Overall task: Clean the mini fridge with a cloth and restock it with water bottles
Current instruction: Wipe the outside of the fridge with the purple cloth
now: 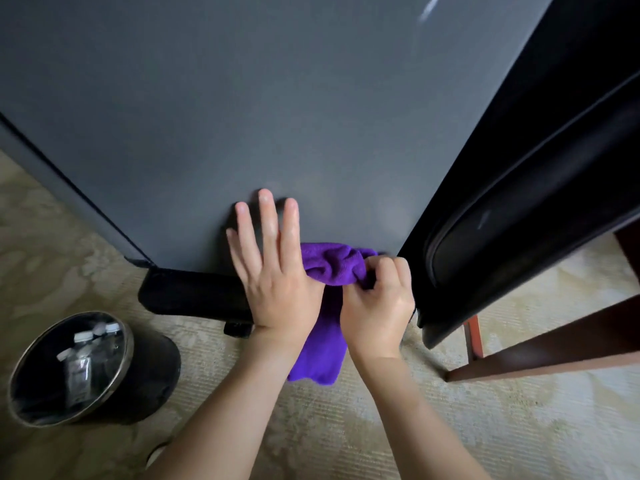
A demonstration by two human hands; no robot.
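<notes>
Carpet, pale beige with a faint leaf pattern, nearest the camera under both forearms. Bin, round, dark, with a metal rim, at lower left; clear bottles with white caps lie inside it. Cloth, vivid purple, soft microfibre nap, bunched into folds at the top and hanging in a loose flat tail toward the floor. Right hand, fingers curled tight around the bunched upper part of the cloth. Left hand, fingers straight and spread, holding nothing, palm toward the fridge with its wrist side against the cloth. Mini fridge, flat matte grey face, plain and unmarked, filling the upper view; black base at its foot. Black padded panel at right, edge-on. Dark wooden furniture legs beyond it.
</notes>
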